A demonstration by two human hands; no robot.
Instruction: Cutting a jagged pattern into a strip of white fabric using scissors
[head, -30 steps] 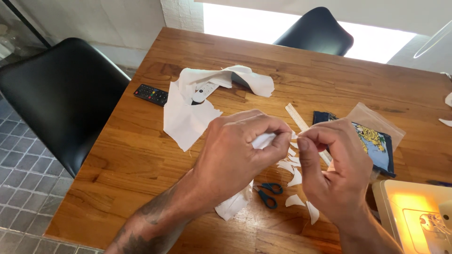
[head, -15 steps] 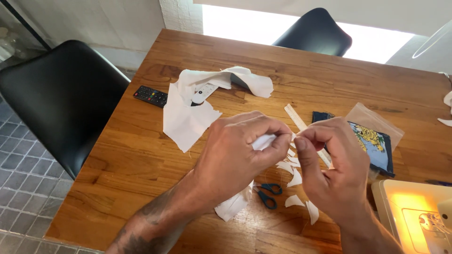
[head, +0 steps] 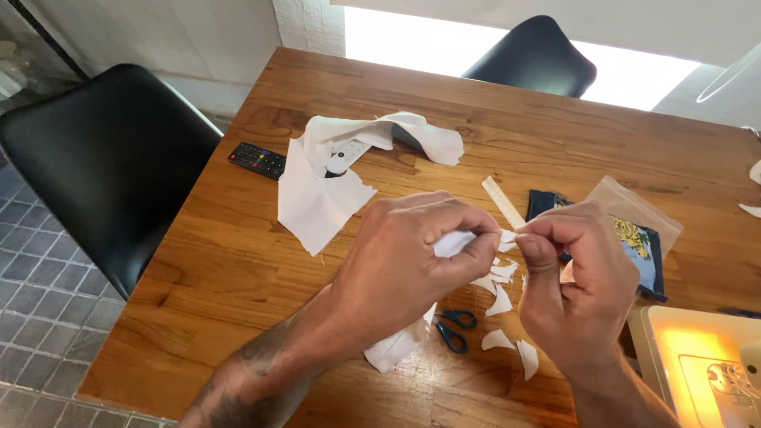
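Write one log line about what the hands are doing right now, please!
left hand: pinching white cloth piece | right hand: pinching its edge | scissors: lying on wooden table, under hands | cloth scraps: beside them

Home dining room, I judge: wooden table (head: 238, 261), black chairs left (head: 103, 158) and far (head: 531, 55), grey tiled floor (head: 40, 317), TV remote (head: 256, 160), sewing machine (head: 705, 364) near right.

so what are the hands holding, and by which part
Both hands pinch one small white fabric piece: the left hand grips its bunched body, the right hand nips its edge between thumb and forefinger.
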